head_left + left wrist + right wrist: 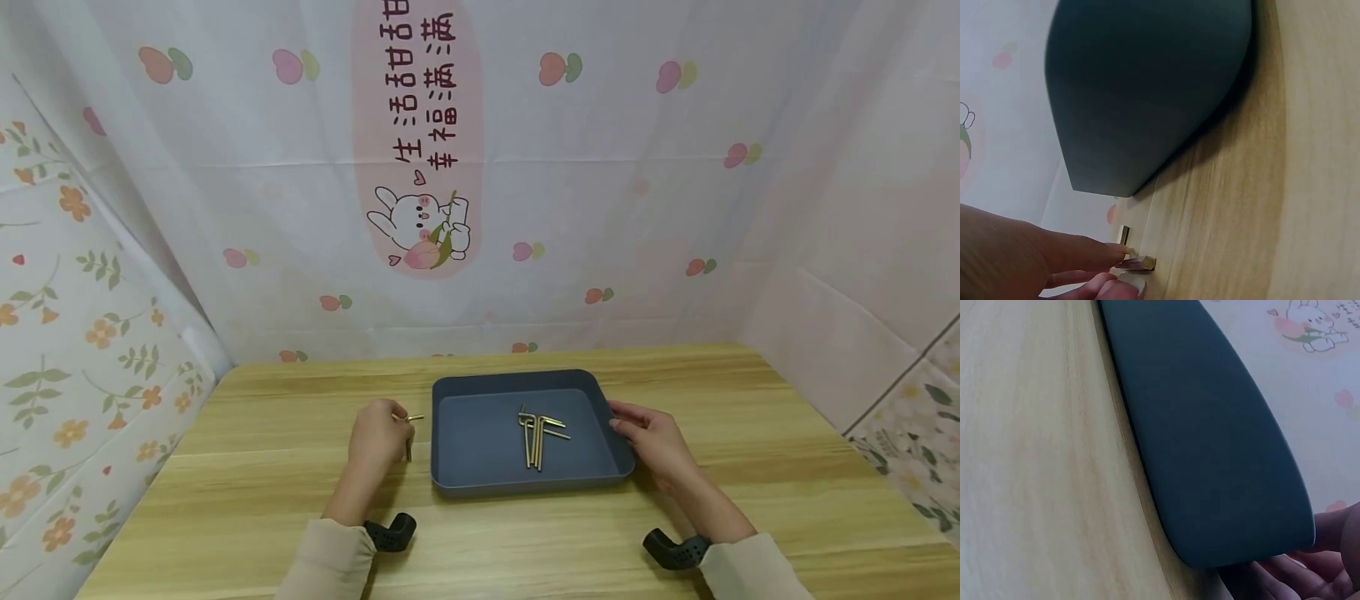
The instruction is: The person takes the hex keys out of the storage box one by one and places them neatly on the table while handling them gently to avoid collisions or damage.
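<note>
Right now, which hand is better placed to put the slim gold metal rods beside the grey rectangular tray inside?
Probably your left hand: it pinches those rods, while your right hand touches the tray at its opposite side.

Grey-blue tray [476, 442], gold hex keys [539, 446], yellowish streaked tabletop [525, 546], pink-printed white cloth [577, 200]

The left grip [1035, 256] pinches a brassy rod [1139, 263] near the dark tray [1147, 94].

Hanging before me, the cloth [517, 179] carries Chinese characters reading upward: “幸福满满” [440, 77] beside “生活甜甜…” [401, 81], top cut off.
</note>
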Motion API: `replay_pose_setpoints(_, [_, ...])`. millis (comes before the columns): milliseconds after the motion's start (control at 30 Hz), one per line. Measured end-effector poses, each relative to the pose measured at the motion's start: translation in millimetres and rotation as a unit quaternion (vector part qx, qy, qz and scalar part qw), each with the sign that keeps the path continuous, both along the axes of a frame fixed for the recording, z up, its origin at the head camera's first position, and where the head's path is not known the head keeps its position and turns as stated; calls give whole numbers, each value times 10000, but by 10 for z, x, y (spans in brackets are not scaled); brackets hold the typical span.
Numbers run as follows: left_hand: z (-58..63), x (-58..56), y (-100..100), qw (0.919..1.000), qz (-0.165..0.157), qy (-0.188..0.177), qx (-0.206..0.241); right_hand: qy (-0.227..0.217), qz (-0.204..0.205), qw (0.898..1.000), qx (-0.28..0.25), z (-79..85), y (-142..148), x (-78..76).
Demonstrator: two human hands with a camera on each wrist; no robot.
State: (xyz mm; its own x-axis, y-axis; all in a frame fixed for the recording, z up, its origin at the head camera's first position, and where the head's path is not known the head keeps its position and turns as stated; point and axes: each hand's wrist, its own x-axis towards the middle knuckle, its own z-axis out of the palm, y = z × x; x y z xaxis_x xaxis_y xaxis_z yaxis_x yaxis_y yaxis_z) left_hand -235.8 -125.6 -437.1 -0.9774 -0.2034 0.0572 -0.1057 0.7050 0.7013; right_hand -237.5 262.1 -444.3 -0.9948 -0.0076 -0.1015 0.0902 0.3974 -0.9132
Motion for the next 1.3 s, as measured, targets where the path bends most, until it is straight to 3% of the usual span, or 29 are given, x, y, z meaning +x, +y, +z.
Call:
replay_pose_setpoints(167, [17, 16, 17, 9998, -64, -127, 141, -35, 18, 10000, -35, -4, 15, 2])
replay_pose_setpoints(367, [92, 29, 53, 9995, -43, -8, -300, -11, -5, 9999, -154, 7, 21, 10])
replay_pose_setpoints(567, [323, 102, 239, 9985, -208, 288, -421, -8, 78, 9998, -191, 32, 40, 12])
replay_pose_setpoints(767, [515, 254, 498, 9950, -772, 485, -407, -77, 261, 9994, -190, 51, 65, 19])
replay_pose_setpoints(900, [549, 277, 618, 9903, -1341, 219, -277, -86, 363, 9990, -241, 61, 66, 19])
replay_pose_setpoints(1067, [581, 139, 697, 9757, -2136, -442, 221, -98, 341, 9990, -279, 46, 60, 2])
replay_pose_setpoints(1300, [616, -56, 766, 9628, -2452, -1103, 251, -75, 305, 9987, -403, 14, 47, -26])
